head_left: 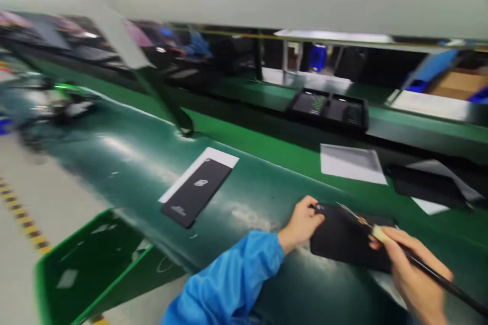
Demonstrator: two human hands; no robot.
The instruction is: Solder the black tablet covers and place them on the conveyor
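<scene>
My left hand [303, 223] pinches the left corner of a flat black panel [339, 241] that lies on the green work surface. In my right hand [419, 269] is a soldering iron [362, 221], with a thin metal tip, a cream collar and a black cord trailing to the lower right. Its tip points left over the panel's upper part; I cannot tell whether it touches. To the left, another black panel [202, 190] with pale printed marks rests partly on a white sheet [224, 156].
A green bin [125, 284] with scraps stands below the bench at the left. Behind my hands, a white sheet [353, 165] and a dark panel [423, 185] lie on the green strip. Further back is a black tray [328, 109]. A slanted post [163, 96] meets the bench.
</scene>
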